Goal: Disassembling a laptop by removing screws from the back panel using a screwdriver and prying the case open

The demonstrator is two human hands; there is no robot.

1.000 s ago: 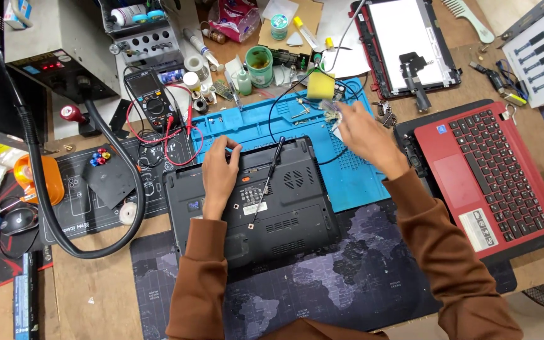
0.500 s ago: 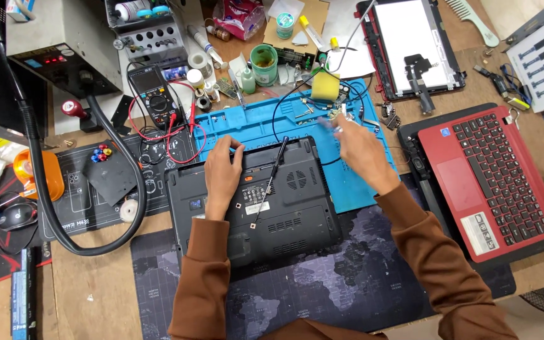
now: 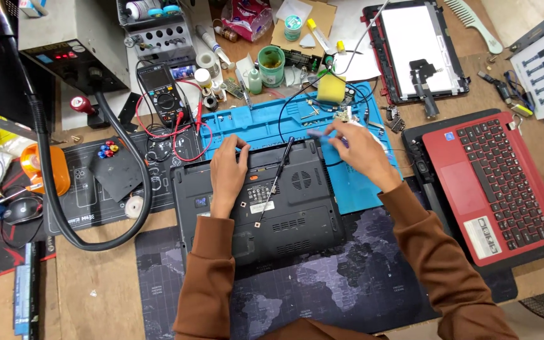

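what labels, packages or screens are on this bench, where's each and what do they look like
Sticker: white rectangle on the black laptop underside, beside the left hand.
Label: white rectangle on the red laptop's palm rest, far right.
Multimeter screen: small grey display, on the black and yellow meter behind the blue mat.
Red display: small glowing readout on the grey box, top left.
Laptop screen panel: white, dark frame, top right.
Pink packet: crumpled, top centre.

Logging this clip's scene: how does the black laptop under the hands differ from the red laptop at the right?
The black laptop lies underside up, showing vents and screws; the red laptop lies keyboard up. The left hand rests on the black one; no hand touches the red one. Black sits centre, red at the right edge. Both lie flat on the bench.
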